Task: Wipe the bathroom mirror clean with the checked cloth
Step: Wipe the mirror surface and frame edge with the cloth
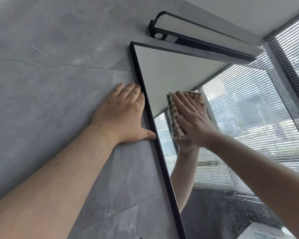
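Closest to the camera are two bare forearms, the left coming up from about 7 o'clock and the right from about 4 o'clock. The hands are well apart from each other. The left hand [123, 116] lies flat and open on the grey tiled wall [50, 75], fingers spread a bit, with the fingertips and the thumb tip touching the black frame [149, 114] on the mirror's left edge, so it's holding nothing, just lying flat against the wall. The right hand [192, 121] is also flat, palm pressed onto the checked cloth [175, 121], pinning it against the glass rather than gripping it in a fist. The cloth looks folded and sits in the upper middle of the mirror [171, 69], peeking out at the hand's 9 o'clock side and above the fingertips at 12 o'clock. The glass reflects the forearm, a white ceiling and slatted window blinds [240, 118]. Farther up, at about 1 o'clock from the cloth, a black bar light [197, 41] is mounted on the wall just above the mirror's top edge.
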`<state>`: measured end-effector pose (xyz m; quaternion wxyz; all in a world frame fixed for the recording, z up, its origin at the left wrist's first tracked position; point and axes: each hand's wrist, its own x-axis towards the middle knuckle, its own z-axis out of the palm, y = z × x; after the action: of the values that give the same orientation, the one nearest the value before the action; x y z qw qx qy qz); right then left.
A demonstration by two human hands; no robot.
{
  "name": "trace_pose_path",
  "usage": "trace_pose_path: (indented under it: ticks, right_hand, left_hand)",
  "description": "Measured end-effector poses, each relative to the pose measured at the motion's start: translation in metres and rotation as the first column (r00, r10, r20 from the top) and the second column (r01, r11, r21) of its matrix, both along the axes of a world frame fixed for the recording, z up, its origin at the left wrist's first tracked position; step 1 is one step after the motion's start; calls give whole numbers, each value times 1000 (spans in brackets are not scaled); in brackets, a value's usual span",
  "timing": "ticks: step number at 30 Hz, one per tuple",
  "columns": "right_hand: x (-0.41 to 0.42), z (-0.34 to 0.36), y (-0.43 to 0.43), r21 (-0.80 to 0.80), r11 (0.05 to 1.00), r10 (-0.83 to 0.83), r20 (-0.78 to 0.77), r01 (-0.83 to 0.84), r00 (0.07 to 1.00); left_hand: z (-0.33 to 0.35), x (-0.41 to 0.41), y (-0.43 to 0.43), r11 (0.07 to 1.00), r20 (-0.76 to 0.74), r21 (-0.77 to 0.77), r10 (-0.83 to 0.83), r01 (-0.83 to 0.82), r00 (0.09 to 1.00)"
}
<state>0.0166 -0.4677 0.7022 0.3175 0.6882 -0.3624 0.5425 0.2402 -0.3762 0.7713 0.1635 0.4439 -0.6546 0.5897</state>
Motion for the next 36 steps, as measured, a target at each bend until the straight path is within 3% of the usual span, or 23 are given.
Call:
trace_pose_path:
  ticks: [7, 11, 14, 18, 24, 30, 36]
  right_hand:
    - [5, -75, 25, -42, 996, -87, -387, 77, 918]
    - [1, -87, 30, -65, 995, -101, -488, 79, 867]
    - [5, -59, 28, -20, 998, -60, -424, 57, 904]
    - [18, 10, 21, 16, 999, -48, -176, 52, 983]
    - [28, 96, 14, 83, 996, -26, 120, 17, 992]
    - [27, 60, 16, -27, 998, -60, -70, 58, 996]
    - [26, -3, 26, -39, 996, -88, -247, 81, 965]
  left_hand:
    - [-1, 0, 0, 1000, 5, -5, -5, 5, 1000]
    - [-1, 0, 0, 1000, 8, -13, -9, 9, 1000]
    - [-1, -1, 1, 1000, -1, -2, -18, 18, 1000]
    - [-1, -1, 2, 999, -8, 20, -25, 25, 1000]
    - [-1, 0, 0, 1000, 5, -5, -26, 26, 1000]
    - [-1, 0, 0, 999, -2, -2, -55, 55, 999]
    - [-1, 1, 1, 998, -3, 10, -61, 61, 998]
